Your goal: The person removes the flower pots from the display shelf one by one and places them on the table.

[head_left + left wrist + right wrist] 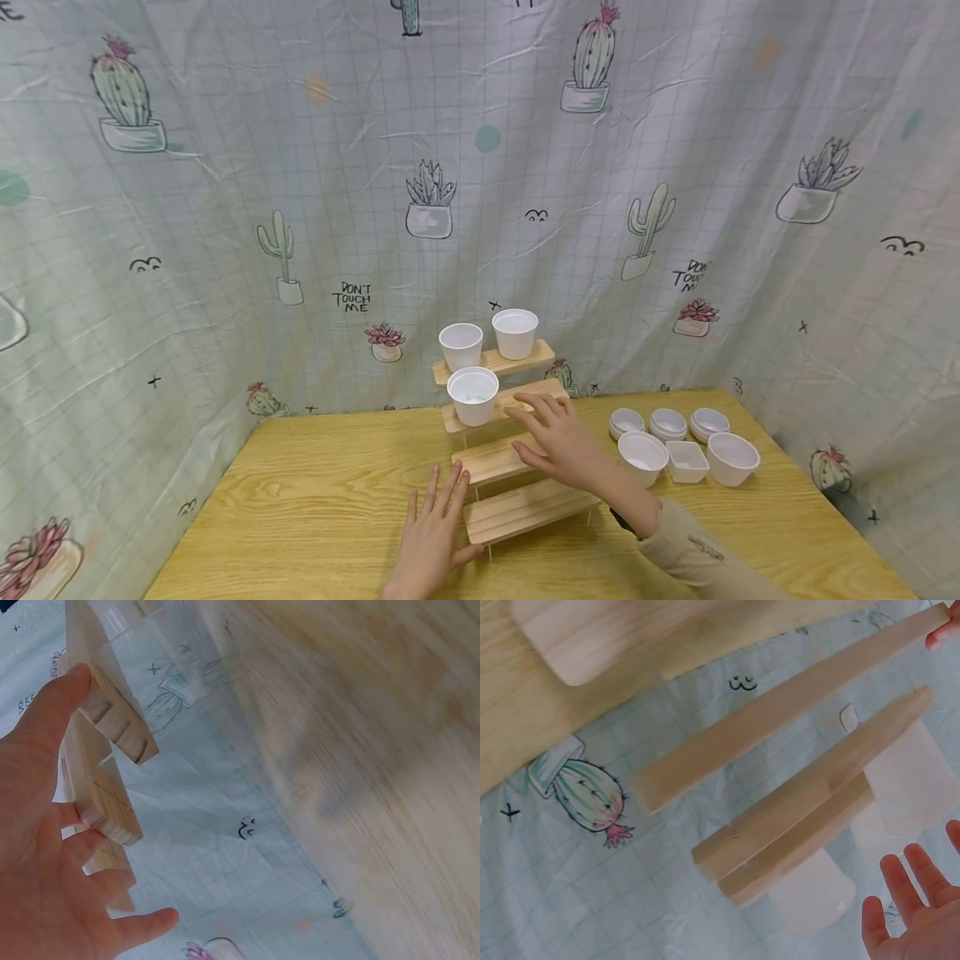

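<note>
A stepped wooden stand (525, 510) with clear supports stands on the table. Two white cups, a left one (461, 353) and a right one (516, 343), sit upright on its top step. One more white cup (473, 408) is on the left part of the step below. My left hand (430, 537) is at the stand's left side; in the left wrist view its thumb and fingers (88, 844) touch the plank ends. Above the middle steps hovers my right hand (564, 443), fingers spread and slightly bent, holding nothing, right of the lower cup.
Right of the stand, on the wooden table (330, 500), are several white containers: small round ones (667, 425) behind, then a round cup (642, 458), a square tub (687, 463) and a larger cup (732, 460). A cactus-print curtain (495, 200) hangs behind.
</note>
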Tool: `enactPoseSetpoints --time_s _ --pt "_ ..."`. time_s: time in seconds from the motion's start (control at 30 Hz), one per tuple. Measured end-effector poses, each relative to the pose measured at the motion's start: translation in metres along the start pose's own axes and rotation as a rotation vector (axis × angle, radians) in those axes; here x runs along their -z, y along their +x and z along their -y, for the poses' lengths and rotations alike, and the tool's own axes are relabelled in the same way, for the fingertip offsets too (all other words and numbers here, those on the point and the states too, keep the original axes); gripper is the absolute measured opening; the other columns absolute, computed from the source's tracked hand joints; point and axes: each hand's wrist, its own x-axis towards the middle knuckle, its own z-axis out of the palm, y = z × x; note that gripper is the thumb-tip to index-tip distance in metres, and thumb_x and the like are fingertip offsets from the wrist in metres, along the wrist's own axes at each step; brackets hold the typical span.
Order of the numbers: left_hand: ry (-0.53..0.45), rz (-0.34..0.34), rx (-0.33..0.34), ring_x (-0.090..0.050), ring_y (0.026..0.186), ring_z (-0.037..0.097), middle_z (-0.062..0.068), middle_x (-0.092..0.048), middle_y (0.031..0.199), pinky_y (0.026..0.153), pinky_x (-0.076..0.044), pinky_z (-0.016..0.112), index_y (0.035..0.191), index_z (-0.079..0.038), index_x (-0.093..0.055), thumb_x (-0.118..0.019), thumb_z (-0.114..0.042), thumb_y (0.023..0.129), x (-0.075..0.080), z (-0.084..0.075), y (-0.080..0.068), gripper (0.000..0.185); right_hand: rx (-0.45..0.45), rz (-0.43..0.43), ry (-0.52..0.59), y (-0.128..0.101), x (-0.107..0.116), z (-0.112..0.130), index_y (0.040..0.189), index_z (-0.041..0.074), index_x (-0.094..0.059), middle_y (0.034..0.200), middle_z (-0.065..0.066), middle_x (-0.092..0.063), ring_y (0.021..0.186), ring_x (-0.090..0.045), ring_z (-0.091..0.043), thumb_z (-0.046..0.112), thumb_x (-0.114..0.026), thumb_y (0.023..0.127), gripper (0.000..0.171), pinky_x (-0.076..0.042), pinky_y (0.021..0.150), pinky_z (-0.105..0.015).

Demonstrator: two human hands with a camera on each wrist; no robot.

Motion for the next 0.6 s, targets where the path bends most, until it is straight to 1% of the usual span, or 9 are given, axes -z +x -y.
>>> enactPoseSetpoints --time_s 0.03,0.1,0.17,0.23,0.3,0.37,0.43,0.53,0.6 --pt "0.001 -0.003 -0.001 0.012 0.136 0.017 0.006 -0.026 0.147 0.094 -0.034 0.063 0.139 -0.011 -0.029 -0.066 -0.056 0.062 0.000 0.000 0.000 0.097 0.004 -0.001 -0.001 0.002 -0.001 0.001 0.121 0.014 -0.053 0.123 -0.009 -0.052 0.109 -0.048 -0.021 0.030 -0.063 0.078 0.047 -0.039 0.083 -0.040" --pt "0.001 -0.006 -0.002 0.018 0.133 0.012 0.006 -0.026 0.147 0.094 -0.034 0.063 0.139 -0.010 -0.030 -0.066 -0.055 0.062 0.001 0.000 -0.001 0.096 0.018 -0.010 -0.010 0.006 -0.002 0.003 0.122 0.014 -0.052 0.123 -0.009 -0.052 0.109 -0.049 -0.022 0.030 -0.065 0.076 0.051 -0.039 0.083 -0.039" --pt "0.001 -0.005 -0.004 0.019 0.134 0.013 0.007 -0.026 0.147 0.094 -0.034 0.063 0.139 -0.010 -0.029 -0.066 -0.055 0.062 0.001 0.000 -0.001 0.096 0.024 -0.018 -0.014 0.011 -0.003 0.005 0.122 0.014 -0.052 0.123 -0.009 -0.052 0.110 -0.050 -0.022 0.030 -0.066 0.074 0.053 -0.039 0.081 -0.039" --pt "0.000 -0.006 -0.005 0.010 0.137 0.018 0.006 -0.026 0.147 0.094 -0.035 0.063 0.139 -0.010 -0.030 -0.067 -0.054 0.062 0.001 -0.001 0.000 0.096 0.030 -0.025 -0.025 0.015 -0.004 0.007 0.122 0.013 -0.052 0.124 -0.009 -0.052 0.109 -0.050 -0.022 0.032 -0.067 0.074 0.054 -0.040 0.081 -0.039" --pt "0.000 0.006 0.000 -0.002 0.139 0.024 0.006 -0.025 0.147 0.094 -0.034 0.063 0.139 -0.011 -0.029 -0.066 -0.054 0.063 0.002 -0.001 0.001 0.096 0.033 -0.030 -0.027 0.019 -0.005 0.008 0.122 0.013 -0.052 0.124 -0.009 -0.052 0.110 -0.051 -0.022 0.033 -0.067 0.074 0.054 -0.040 0.081 -0.039" --pt "0.001 0.019 0.006 -0.015 0.137 0.030 0.006 -0.025 0.147 0.095 -0.034 0.062 0.140 -0.012 -0.028 -0.066 -0.055 0.063 0.002 -0.001 0.001 0.096 0.036 -0.030 -0.038 0.022 -0.006 0.010 0.123 0.014 -0.051 0.125 -0.009 -0.052 0.111 -0.050 -0.023 0.035 -0.065 0.076 0.053 -0.040 0.083 -0.039" --pt "0.002 0.033 0.013 -0.022 0.134 0.033 0.005 -0.024 0.148 0.096 -0.034 0.062 0.140 -0.012 -0.028 -0.066 -0.056 0.063 0.002 -0.001 0.002 0.096 0.038 -0.026 -0.046 0.025 -0.007 0.011 0.123 0.014 -0.050 0.126 -0.009 -0.051 0.112 -0.049 -0.024 0.036 -0.063 0.077 0.053 -0.039 0.085 -0.040" --pt "-0.002 0.044 0.018 -0.022 0.134 0.033 0.005 -0.023 0.148 0.096 -0.033 0.062 0.140 -0.012 -0.027 -0.065 -0.057 0.063 0.002 -0.001 0.001 0.096 0.036 -0.017 -0.039 0.031 -0.008 0.013 0.124 0.016 -0.049 0.127 -0.009 -0.051 0.115 -0.047 -0.026 0.037 -0.062 0.078 0.052 -0.039 0.086 -0.041" --pt "-0.005 0.039 0.018 -0.015 0.137 0.031 0.005 -0.023 0.148 0.096 -0.033 0.062 0.140 -0.012 -0.027 -0.065 -0.056 0.063 0.002 -0.001 0.001 0.096 0.031 -0.009 -0.035 0.036 -0.009 0.014 0.125 0.017 -0.049 0.128 -0.008 -0.050 0.116 -0.045 -0.026 0.037 -0.062 0.078 0.052 -0.038 0.086 -0.041"
